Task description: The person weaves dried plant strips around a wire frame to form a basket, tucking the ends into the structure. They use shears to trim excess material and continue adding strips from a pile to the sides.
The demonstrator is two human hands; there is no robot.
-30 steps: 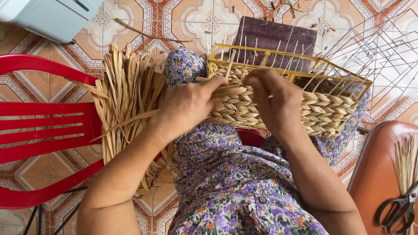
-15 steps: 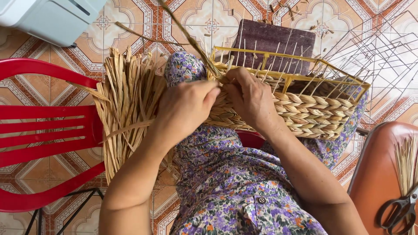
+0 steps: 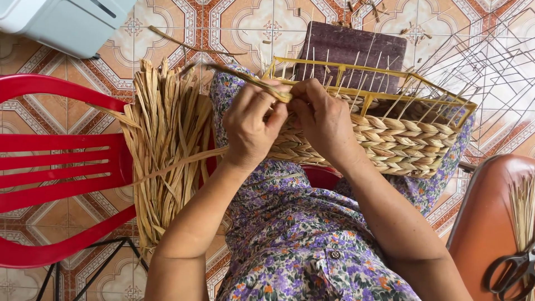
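A half-woven straw basket (image 3: 401, 142) on a yellow wire frame (image 3: 356, 69) rests on my lap, tilted toward me. My left hand (image 3: 253, 125) pinches a long dried straw strand (image 3: 234, 75) at the basket's upper left corner. My right hand (image 3: 323, 120) is right beside it, fingers closed on the same strand against the woven wall. The strand's free end sticks out up and to the left. Thin upright stakes rise from the frame.
A bundle of dried straw (image 3: 167, 156) lies over a red plastic chair (image 3: 61, 167) at my left. An orange-brown stool (image 3: 485, 223) at the right carries scissors (image 3: 515, 270) and straw. A grey box (image 3: 61, 22) and a dark board (image 3: 348, 50) sit on the tiled floor.
Both hands have shifted left along the basket's rim and come together at its left corner. The straw strand has been pulled up and now points up-left.
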